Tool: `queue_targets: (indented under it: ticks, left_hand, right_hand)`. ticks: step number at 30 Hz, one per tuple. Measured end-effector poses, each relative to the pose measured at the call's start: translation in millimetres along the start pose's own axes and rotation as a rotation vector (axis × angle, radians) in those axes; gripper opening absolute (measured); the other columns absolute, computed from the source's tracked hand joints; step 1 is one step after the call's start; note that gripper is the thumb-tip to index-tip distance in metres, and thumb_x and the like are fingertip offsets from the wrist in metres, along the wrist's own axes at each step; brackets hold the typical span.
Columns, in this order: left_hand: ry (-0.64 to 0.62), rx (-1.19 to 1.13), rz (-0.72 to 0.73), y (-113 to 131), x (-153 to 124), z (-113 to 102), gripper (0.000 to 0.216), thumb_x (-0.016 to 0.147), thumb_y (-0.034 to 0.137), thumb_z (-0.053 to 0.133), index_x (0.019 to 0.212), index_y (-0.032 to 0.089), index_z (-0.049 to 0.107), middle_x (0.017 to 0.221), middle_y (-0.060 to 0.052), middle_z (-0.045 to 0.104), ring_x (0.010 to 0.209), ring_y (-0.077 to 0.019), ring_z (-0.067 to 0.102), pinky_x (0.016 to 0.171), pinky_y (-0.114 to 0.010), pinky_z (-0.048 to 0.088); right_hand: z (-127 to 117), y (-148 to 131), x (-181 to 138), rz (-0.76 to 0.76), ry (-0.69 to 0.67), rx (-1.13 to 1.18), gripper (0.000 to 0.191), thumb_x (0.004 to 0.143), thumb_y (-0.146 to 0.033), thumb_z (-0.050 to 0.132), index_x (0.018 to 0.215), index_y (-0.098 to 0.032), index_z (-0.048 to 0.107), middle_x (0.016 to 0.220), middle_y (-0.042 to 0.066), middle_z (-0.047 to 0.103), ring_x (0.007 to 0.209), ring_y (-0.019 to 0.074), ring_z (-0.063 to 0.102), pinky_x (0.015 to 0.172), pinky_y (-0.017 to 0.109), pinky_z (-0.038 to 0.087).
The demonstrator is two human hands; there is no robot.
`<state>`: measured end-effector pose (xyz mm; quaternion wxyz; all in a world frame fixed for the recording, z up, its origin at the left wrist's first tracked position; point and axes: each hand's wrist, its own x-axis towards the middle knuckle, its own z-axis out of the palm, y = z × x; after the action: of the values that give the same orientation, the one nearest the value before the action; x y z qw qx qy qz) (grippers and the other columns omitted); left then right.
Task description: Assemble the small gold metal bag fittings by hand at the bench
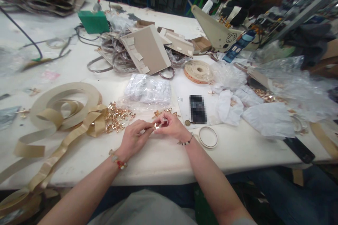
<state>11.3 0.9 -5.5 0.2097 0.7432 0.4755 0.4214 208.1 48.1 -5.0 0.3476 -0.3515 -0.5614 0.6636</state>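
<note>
1. Bare white table (158, 161) lies between the near edge and both hands, open to passage from either side.
2. To the left, the heap of gold metal fittings (117, 117) and loops of tan strap (66, 112) block the way.
3. Straight ahead, a clear plastic bag (148, 89) sits just beyond the left hand (134, 137) and right hand (169, 126).
4. To the right, a ring (208, 137) lies near the wrist, with crumpled white paper (245, 107) past it.
5. The far table is crowded with cardboard pieces (149, 47).

Small workshop, cluttered white worktable (237, 154), strap rolls (66, 103), heaps of gold fittings (117, 117), cardboard boxes (148, 49), machinery behind
</note>
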Motion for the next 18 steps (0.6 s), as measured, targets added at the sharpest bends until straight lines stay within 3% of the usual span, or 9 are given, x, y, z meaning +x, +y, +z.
queue_targets:
  ticks: [7,14,18]
  left_hand:
    - [-0.008,-0.047,-0.045,-2.4,0.9,-0.1,0.004,0.089,0.023,0.070,0.090,0.023,0.074,0.077,0.003,0.073,0.064,-0.0104,0.061,0.060,-0.022,0.045]
    - [0.025,-0.021,0.050,-1.7,2.7,0.2,0.012,0.093,0.020,0.062,0.098,0.020,0.073,0.096,-0.005,0.075,0.088,-0.0161,0.070,0.079,-0.027,0.055]
    - [0.051,0.003,0.065,-3.2,0.8,-0.1,0.011,0.092,0.022,0.064,0.094,0.021,0.075,0.091,-0.004,0.077,0.083,-0.0163,0.071,0.076,-0.027,0.057]
  right_hand:
    - [0.9,-5.5,-0.5,-0.052,0.054,-0.096,0.048,0.062,-0.030,0.089,0.070,-0.022,0.043,0.101,0.010,0.075,0.093,0.0221,0.070,0.071,0.030,0.049]
    - [-0.7,-2.3,0.1,-0.043,0.070,-0.054,0.049,0.063,-0.033,0.090,0.072,-0.022,0.043,0.099,0.008,0.076,0.087,0.0197,0.070,0.080,0.034,0.052]
    - [-0.2,-1.1,0.3,-0.015,0.041,-0.002,0.048,0.065,-0.034,0.089,0.075,-0.023,0.043,0.097,0.006,0.075,0.088,0.0192,0.070,0.081,0.034,0.053]
